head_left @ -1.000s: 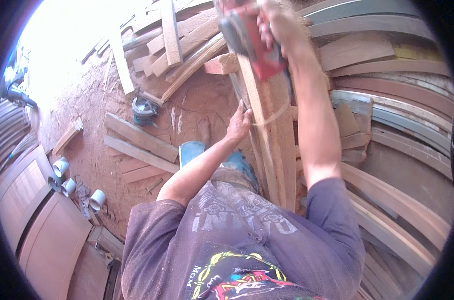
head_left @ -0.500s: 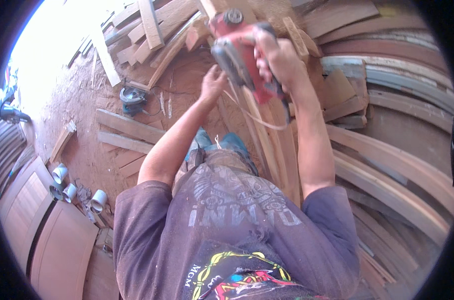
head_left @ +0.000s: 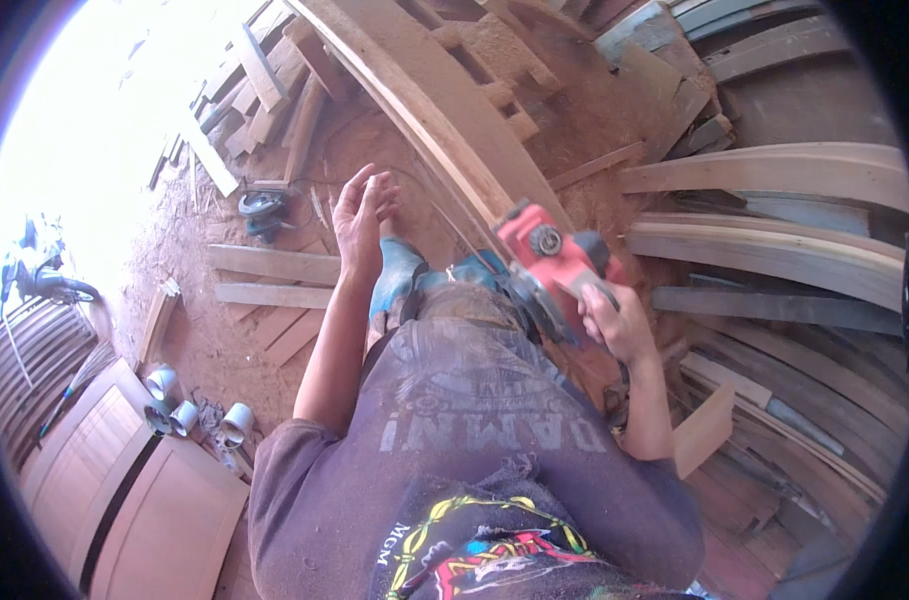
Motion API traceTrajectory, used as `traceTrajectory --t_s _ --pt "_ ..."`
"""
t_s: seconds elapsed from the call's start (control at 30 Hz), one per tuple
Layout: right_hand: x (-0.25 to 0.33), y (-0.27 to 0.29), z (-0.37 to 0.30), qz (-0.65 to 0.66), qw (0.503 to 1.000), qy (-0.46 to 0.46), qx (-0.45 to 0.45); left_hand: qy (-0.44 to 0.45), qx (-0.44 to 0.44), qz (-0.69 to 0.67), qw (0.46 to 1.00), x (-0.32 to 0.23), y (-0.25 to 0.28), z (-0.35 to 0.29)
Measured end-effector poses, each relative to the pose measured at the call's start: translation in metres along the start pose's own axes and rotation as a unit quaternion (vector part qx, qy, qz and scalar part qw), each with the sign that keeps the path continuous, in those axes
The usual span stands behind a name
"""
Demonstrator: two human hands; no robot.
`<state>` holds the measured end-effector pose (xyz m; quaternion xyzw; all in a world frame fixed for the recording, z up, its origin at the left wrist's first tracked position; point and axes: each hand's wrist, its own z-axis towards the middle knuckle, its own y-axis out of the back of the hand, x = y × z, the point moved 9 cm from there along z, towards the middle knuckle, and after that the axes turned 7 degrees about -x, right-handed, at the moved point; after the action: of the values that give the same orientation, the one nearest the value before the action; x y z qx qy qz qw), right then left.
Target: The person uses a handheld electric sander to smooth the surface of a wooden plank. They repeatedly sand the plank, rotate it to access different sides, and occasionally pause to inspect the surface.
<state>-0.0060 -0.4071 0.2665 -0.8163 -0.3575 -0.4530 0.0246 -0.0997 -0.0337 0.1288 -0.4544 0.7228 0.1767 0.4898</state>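
Observation:
My right hand (head_left: 614,320) is wrapped round the rear handle of a red electric planer (head_left: 554,250), low at my right side. The planer is at the near end of a long wooden beam (head_left: 424,100), which runs away to the upper left; whether its sole touches the wood I cannot tell. My left hand (head_left: 362,212) hangs in the air left of the beam, fingers loosely apart, holding nothing.
A circular saw (head_left: 262,212) lies on the dusty floor at left, near loose boards (head_left: 274,264). Curved planks (head_left: 774,250) are stacked at right. White cups (head_left: 236,424) stand beside wooden panels (head_left: 169,510) at lower left. Offcuts (head_left: 259,70) are piled far off.
My right hand has drawn the planer back from far up the beam to near my right hip. My left hand has moved left and away from the planer. My view has shifted.

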Motion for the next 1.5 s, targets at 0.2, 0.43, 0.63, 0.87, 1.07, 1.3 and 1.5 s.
traceTrajectory --t_s 0.2,0.43,0.63,0.87,1.07,1.3,1.5 --pt "-0.058 0.042 -0.064 0.084 0.99 -0.037 -0.104 -0.359 0.231 0.014 0.904 -0.182 -0.118 -0.167" --pt "-0.082 0.044 -0.071 0.103 0.98 -0.042 -0.166 -0.559 0.489 -0.07 0.666 -0.263 -0.164 -0.318" --pt "-0.084 0.043 -0.055 0.091 0.986 -0.033 -0.136 -0.576 0.426 -0.069 0.694 -0.239 -0.16 -0.348" --pt "-0.084 0.036 -0.028 0.066 0.994 -0.017 -0.087 -0.58 0.285 -0.072 0.76 -0.213 -0.138 -0.341" --pt "-0.101 0.047 -0.026 0.053 0.995 -0.012 -0.084 -0.599 0.283 -0.056 0.747 -0.218 -0.142 -0.342" --pt "-0.106 0.045 -0.009 0.035 0.996 -0.005 -0.077 -0.266 -0.025 0.194 0.944 -0.064 -0.128 -0.135" --pt "-0.109 0.046 -0.003 0.043 0.996 -0.005 -0.079 -0.194 -0.089 0.305 0.928 0.106 -0.138 -0.043"
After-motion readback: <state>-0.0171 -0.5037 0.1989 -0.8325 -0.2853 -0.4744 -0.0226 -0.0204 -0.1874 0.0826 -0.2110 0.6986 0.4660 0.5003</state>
